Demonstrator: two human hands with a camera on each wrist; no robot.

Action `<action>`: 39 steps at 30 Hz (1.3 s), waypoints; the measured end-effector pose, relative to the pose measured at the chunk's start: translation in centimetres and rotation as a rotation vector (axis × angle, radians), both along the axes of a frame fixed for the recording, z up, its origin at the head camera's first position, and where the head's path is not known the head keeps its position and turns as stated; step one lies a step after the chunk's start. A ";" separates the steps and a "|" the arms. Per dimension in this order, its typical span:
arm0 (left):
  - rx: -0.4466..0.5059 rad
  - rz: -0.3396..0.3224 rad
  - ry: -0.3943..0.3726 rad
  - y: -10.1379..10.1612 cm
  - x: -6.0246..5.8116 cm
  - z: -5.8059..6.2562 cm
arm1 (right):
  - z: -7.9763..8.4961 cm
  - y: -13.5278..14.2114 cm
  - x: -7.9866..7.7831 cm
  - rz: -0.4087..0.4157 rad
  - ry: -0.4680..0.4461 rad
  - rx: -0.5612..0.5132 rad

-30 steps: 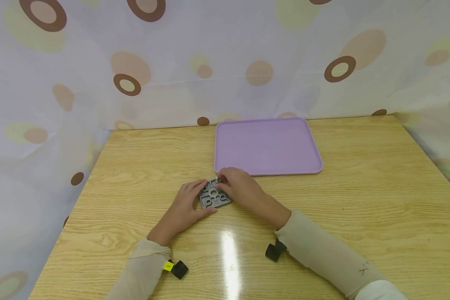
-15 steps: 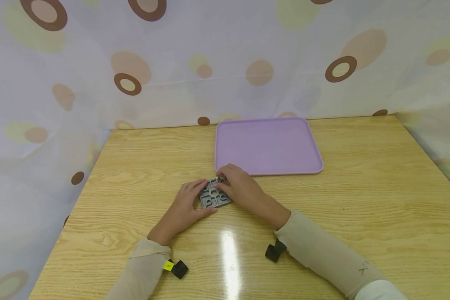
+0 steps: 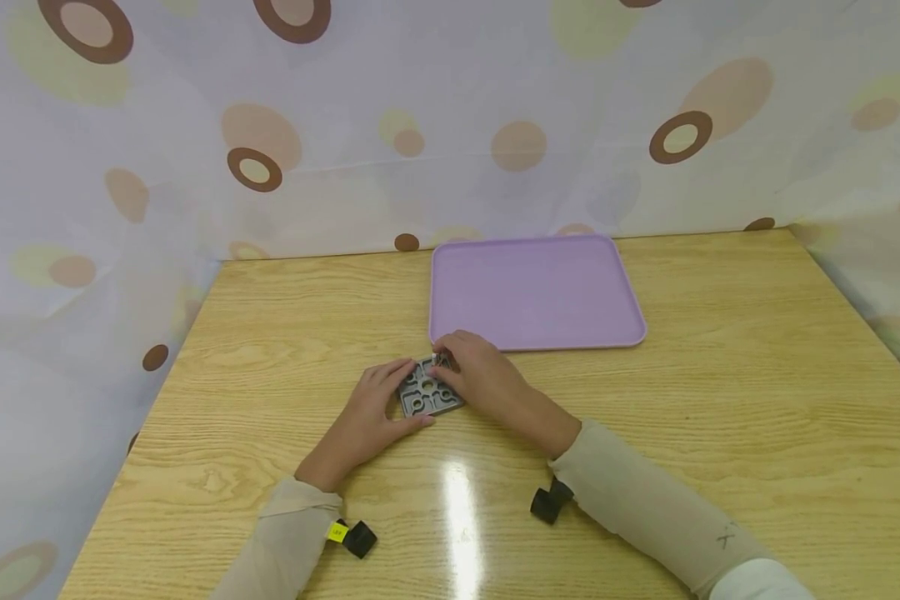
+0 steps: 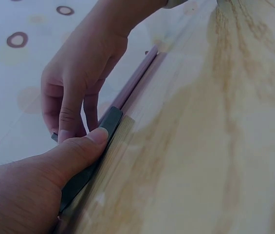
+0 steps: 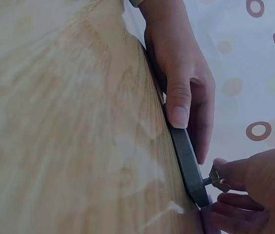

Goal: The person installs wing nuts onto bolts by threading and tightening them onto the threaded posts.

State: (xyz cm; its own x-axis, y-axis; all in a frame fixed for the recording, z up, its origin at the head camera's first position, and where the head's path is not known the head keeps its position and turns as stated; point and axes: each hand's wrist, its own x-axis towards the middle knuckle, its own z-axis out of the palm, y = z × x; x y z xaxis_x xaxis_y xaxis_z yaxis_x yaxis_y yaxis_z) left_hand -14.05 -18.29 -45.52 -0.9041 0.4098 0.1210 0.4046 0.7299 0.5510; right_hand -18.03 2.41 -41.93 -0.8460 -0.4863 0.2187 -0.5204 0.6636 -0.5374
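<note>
A square grey metal plate (image 3: 435, 398) with several round holes and raised ribs lies on the table. My left hand (image 3: 371, 410) grips it by its edges, fingers along the far left side and thumb at the near edge. Over the plate's far right corner, my right hand (image 3: 487, 379) pinches a small wing screw (image 5: 219, 181) between thumb and fingertips. The right wrist view shows its brass-coloured wings and a dark threaded shank right at the plate's face. From above, the right fingers hide most of that corner.
Just beyond the plate lies a purple tray (image 3: 540, 292), its near rim close to my right fingers. The wooden table (image 3: 682, 467) ends at a patterned cloth (image 3: 465, 100) behind and at the sides. Black wrist cameras (image 3: 359, 539) sit on both sleeves.
The right hand's knuckles have shifted slightly away from me while its fingertips stay at the wing screw. The left hand and plate hold still.
</note>
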 end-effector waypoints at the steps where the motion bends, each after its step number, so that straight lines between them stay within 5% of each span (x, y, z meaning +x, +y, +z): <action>1: 0.000 0.002 -0.002 0.0 0.0 0.0 | 0.0 0.0 0.0 -0.004 0.002 0.005; 39: 0.015 0.004 -0.011 0.1 0.0 0.3 | 0.6 0.3 -0.1 0.006 -0.046 -0.027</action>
State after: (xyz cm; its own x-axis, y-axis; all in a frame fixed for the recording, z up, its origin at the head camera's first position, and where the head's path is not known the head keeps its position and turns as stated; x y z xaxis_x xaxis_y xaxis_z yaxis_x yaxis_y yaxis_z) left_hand -14.01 -18.21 -45.26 -0.9069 0.4046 0.1172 0.3957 0.7229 0.5664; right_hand -18.11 2.74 -41.34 -0.8525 -0.4859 0.1929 -0.4988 0.6454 -0.5785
